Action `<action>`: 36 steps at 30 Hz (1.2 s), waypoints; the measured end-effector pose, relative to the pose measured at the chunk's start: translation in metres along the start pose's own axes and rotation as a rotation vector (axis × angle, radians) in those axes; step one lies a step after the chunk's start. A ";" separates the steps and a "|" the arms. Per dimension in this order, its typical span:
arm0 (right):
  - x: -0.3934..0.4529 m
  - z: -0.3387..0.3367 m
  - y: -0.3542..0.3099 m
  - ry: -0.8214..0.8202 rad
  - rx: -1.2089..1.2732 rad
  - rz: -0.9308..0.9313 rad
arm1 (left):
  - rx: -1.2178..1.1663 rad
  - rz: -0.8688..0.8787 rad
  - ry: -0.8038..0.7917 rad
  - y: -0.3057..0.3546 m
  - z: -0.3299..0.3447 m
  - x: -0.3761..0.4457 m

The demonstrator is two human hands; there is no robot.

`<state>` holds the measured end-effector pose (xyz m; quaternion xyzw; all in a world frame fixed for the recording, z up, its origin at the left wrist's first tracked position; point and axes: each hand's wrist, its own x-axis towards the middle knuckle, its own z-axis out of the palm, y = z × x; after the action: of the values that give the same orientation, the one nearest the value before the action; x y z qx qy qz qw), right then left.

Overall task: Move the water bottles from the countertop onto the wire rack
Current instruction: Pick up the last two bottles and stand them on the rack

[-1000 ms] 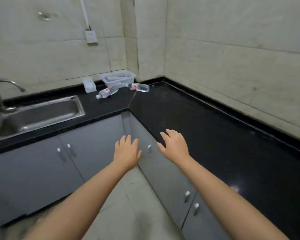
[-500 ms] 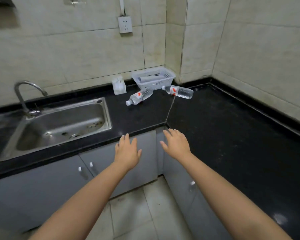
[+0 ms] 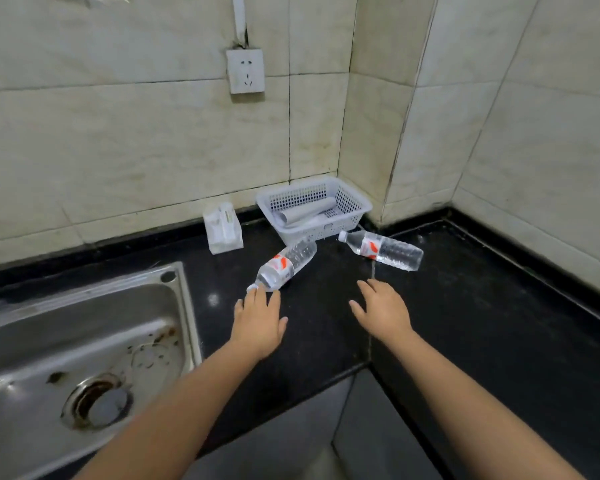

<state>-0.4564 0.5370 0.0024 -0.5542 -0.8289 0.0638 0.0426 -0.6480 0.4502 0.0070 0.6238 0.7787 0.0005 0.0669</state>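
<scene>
Reaching toward the two water bottles is the step in hand; neither bottle is lifted yet. Both lie on their sides on the black countertop, in front of the white plastic basket set in the wall corner. The left bottle points its cap toward the sink; its base sits just beside the basket front. The right bottle lies with its cap near the basket and its base toward the right-hand wall. The two bottles are apart from each other.

The left hand hovers palm-down with fingers extended and lightly spread, its fingertips just short of the left bottle's cap, holding nothing. The right hand is likewise flat and spread, empty, near but short of the right bottle.

The wire rack is not in view, so its location cannot be stated.

The next move calls for each hand to advance over its bottle and wrap the fingers round the body near the label. The bottles are round and may roll when touched, so contact from above is advisable. A small white carton stands left of the basket, outside the reach path.
</scene>
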 end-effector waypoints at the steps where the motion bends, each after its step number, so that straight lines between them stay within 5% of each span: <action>1: 0.014 0.002 0.005 -0.013 -0.012 0.037 | 0.006 0.010 -0.006 -0.005 0.000 0.021; 9: 0.110 0.013 0.049 -0.058 -0.018 0.223 | -0.031 0.061 -0.022 -0.001 0.011 0.162; 16: 0.219 0.033 0.091 -0.110 -0.039 0.177 | -0.070 -0.074 -0.138 -0.002 0.046 0.224; 24: 0.277 0.051 0.109 -0.251 -0.131 0.104 | -0.104 -0.101 -0.090 -0.007 0.056 0.242; 36: 0.145 0.054 0.064 -0.288 -0.077 0.261 | 0.057 0.725 -0.506 -0.009 0.042 0.197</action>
<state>-0.4609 0.6923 -0.0612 -0.6432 -0.7494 0.1156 -0.1062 -0.6939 0.6359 -0.0553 0.8386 0.4684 -0.1505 0.2337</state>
